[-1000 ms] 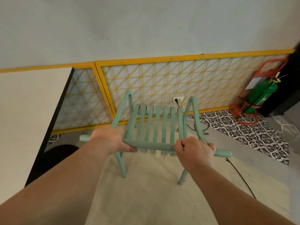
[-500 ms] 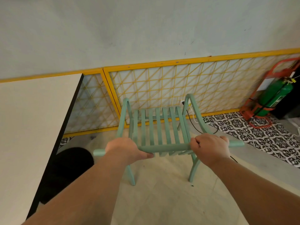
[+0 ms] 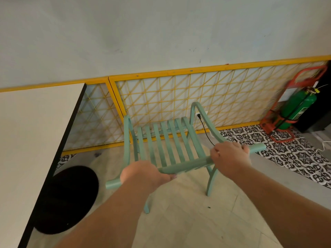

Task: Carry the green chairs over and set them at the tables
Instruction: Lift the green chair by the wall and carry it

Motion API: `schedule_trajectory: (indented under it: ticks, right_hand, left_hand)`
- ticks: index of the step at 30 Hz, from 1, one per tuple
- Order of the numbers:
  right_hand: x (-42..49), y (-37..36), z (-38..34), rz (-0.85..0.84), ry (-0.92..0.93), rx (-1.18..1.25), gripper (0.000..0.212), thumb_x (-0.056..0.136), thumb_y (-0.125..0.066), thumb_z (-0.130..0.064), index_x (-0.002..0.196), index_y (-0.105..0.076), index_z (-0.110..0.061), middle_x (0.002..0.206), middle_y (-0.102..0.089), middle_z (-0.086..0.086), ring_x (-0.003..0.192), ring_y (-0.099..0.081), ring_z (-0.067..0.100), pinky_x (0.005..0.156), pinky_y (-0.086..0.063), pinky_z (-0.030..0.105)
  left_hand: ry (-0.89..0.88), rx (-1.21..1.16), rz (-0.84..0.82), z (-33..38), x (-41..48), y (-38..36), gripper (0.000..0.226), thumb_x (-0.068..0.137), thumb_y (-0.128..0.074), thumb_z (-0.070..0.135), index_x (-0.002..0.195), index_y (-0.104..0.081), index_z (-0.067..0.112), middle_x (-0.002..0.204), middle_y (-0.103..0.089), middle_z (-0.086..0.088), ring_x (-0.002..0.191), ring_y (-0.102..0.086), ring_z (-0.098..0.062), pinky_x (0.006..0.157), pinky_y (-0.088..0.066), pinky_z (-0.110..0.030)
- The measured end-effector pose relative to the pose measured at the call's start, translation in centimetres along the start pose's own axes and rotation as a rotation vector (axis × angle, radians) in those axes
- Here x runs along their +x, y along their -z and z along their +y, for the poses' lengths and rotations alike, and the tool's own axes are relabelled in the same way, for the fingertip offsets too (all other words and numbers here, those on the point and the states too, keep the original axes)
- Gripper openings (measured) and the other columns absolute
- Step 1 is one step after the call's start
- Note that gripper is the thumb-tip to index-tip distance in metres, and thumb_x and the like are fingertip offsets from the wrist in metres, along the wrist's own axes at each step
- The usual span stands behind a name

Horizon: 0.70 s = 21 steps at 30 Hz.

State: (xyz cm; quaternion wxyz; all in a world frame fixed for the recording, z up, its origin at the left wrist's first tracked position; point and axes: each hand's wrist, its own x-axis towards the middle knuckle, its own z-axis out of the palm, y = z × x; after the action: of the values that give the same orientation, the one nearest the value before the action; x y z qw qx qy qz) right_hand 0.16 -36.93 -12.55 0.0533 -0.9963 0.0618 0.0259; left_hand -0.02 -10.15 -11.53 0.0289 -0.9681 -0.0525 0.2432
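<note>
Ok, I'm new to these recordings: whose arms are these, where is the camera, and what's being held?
There is no machine here: these are a person's two bare arms. The one current picture comes from a wide-angle camera worn on the person's head, looking forward and down. The left hand and right hand each grip the top rail of a green slatted chair, seen from behind. Whether its legs touch the floor I cannot tell. At left is a pale table with a black round base. Behind the chair a yellow lattice panel lines the wall, and a green cylinder stands in a red frame at right.
</note>
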Motion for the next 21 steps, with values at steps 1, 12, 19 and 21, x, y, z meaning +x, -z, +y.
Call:
schedule_trajectory:
  ticks: [1, 12, 19, 21]
  right_hand:
    - [-0.7, 0.0, -1.5, 0.033, 0.029, 0.053, 0.044, 0.091, -0.025, -0.055, 0.075, -0.059, -0.032, 0.079, -0.053, -0.016, 0.087, -0.051, 0.014, 0.096, -0.034, 0.044]
    - [-2.1, -2.0, -12.7, 0.005, 0.321, 0.017, 0.063, 0.098, -0.022, -0.05, 0.057, -0.056, -0.018, 0.053, -0.053, -0.002, 0.049, -0.051, 0.018, 0.049, -0.04, 0.03]
    - [-1.8, -1.8, -12.2, -0.053, 0.352, 0.034, 0.06, 0.099, -0.023, -0.047, 0.056, -0.054, -0.017, 0.053, -0.051, -0.002, 0.048, -0.051, 0.017, 0.044, -0.034, 0.028]
    - [-1.7, -1.7, -11.7, -0.057, 0.351, 0.031, 0.059, 0.098, -0.023, -0.048, 0.057, -0.054, -0.018, 0.053, -0.051, -0.002, 0.047, -0.051, 0.017, 0.044, -0.034, 0.027]
  left_hand:
    - [0.001, -0.005, 0.01, -0.1, 0.0, -0.1, 0.103, 0.029, -0.025, 0.111, 0.067, -0.066, 0.024, 0.063, -0.066, 0.006, 0.062, -0.064, -0.018, 0.061, -0.053, -0.034]
    - [-0.003, -0.079, 0.093, -0.2, 0.6, -0.9, 0.056, 0.058, -0.043, 0.076, 0.066, -0.065, 0.025, 0.063, -0.064, 0.006, 0.059, -0.06, -0.016, 0.054, -0.042, -0.028]
    - [-0.108, -0.091, 0.141, -1.4, 0.2, -1.3, 0.058, 0.056, -0.047, 0.083, 0.074, -0.058, 0.029, 0.07, -0.063, 0.011, 0.063, -0.058, -0.012, 0.055, -0.045, -0.029]
    - [-0.146, -0.068, 0.159, -1.6, -0.1, -1.4, 0.048, 0.065, -0.051, 0.076, 0.079, -0.052, 0.03, 0.076, -0.059, 0.011, 0.067, -0.056, -0.012, 0.054, -0.042, -0.029]
